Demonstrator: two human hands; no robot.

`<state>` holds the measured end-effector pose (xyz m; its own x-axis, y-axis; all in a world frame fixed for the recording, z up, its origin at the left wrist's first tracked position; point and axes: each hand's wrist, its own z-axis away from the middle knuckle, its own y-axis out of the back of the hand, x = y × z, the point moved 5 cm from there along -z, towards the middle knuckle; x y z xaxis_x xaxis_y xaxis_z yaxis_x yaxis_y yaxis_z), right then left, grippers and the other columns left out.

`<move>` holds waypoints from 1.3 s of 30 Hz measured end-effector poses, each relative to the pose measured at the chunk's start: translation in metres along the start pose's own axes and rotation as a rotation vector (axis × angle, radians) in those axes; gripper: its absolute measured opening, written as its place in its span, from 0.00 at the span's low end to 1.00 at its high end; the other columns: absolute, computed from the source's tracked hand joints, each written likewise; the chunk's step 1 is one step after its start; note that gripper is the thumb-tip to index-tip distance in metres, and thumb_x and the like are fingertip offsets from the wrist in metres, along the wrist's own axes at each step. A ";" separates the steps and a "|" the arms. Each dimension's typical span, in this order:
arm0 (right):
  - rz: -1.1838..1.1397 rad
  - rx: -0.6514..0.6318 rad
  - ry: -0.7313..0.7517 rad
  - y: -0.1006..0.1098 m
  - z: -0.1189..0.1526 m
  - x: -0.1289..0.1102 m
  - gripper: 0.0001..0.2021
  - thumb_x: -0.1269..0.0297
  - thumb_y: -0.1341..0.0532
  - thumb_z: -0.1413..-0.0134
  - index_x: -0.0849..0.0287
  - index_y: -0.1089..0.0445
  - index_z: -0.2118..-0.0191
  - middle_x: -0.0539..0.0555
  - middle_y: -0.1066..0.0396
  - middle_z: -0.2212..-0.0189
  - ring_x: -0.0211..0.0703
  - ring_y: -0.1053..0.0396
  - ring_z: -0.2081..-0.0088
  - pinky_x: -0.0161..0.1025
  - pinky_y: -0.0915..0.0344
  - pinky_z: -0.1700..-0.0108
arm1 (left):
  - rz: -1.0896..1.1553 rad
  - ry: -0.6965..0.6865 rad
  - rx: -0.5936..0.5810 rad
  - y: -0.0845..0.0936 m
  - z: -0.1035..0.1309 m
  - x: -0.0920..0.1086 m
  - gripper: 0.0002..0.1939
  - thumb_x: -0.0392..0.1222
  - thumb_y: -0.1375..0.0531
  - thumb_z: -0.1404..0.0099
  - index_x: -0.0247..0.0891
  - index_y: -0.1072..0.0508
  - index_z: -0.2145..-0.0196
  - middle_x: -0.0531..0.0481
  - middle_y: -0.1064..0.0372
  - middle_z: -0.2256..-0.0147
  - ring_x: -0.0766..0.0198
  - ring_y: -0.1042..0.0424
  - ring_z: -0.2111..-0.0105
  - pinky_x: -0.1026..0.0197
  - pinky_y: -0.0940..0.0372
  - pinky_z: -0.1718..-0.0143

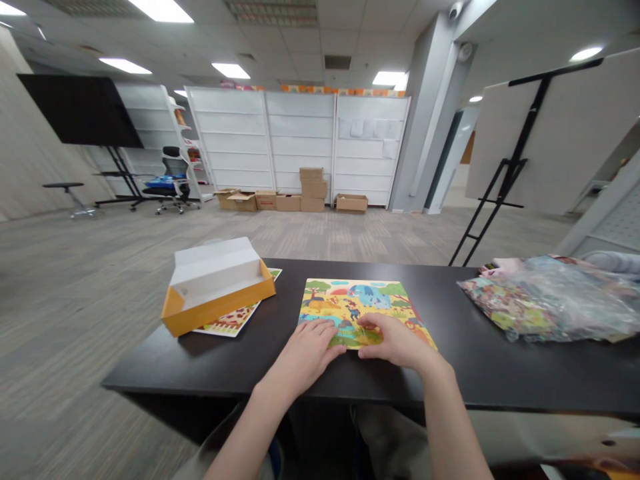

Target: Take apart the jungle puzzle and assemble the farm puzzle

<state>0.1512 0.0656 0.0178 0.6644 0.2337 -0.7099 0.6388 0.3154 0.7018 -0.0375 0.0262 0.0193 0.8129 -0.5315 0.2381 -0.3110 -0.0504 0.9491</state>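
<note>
A colourful animal picture puzzle (370,297) lies flat on the dark table, with a blue elephant, trees and a pond on it. My left hand (313,343) rests on its lower left corner, fingers stretched out and thumb at the near edge. Over the lower right part is my right hand (393,340), its fingers curved. A gap shows between its thumb and forefinger, and I make out nothing held there. The palm side of each hand and the puzzle under them are hidden.
On the left of the table (280,373), an orange box (220,308) with a white inside stands open, partly on a giraffe-patterned sheet (235,323). Clear plastic bags (560,300) with printed contents lie at the right. Beyond stand an easel (520,153) and cardboard boxes (313,190).
</note>
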 end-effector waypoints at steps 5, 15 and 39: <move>0.040 0.032 -0.032 -0.003 0.000 0.006 0.30 0.67 0.26 0.61 0.58 0.27 0.46 0.59 0.26 0.46 0.56 0.29 0.44 0.50 0.36 0.40 | 0.044 -0.052 0.041 -0.008 0.007 -0.008 0.18 0.47 0.38 0.30 0.38 0.28 0.46 0.41 0.30 0.40 0.50 0.33 0.39 0.45 0.39 0.38; 0.020 -0.011 0.007 -0.001 0.001 -0.001 0.23 0.68 0.27 0.59 0.57 0.26 0.52 0.56 0.25 0.50 0.52 0.29 0.46 0.47 0.36 0.42 | 0.241 0.087 0.083 0.011 0.030 -0.054 0.27 0.50 0.29 0.40 0.44 0.29 0.45 0.45 0.28 0.44 0.50 0.30 0.43 0.49 0.35 0.41; -0.014 -0.024 0.100 0.004 0.004 0.003 0.23 0.62 0.29 0.54 0.55 0.27 0.49 0.56 0.26 0.48 0.51 0.29 0.46 0.48 0.36 0.40 | 0.088 0.190 0.037 0.018 0.034 -0.054 0.21 0.52 0.51 0.23 0.41 0.30 0.42 0.43 0.26 0.45 0.53 0.28 0.45 0.52 0.35 0.43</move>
<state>0.1571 0.0641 0.0184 0.6129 0.3197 -0.7226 0.6371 0.3411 0.6913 -0.1039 0.0254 0.0166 0.8588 -0.3668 0.3577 -0.3998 -0.0433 0.9156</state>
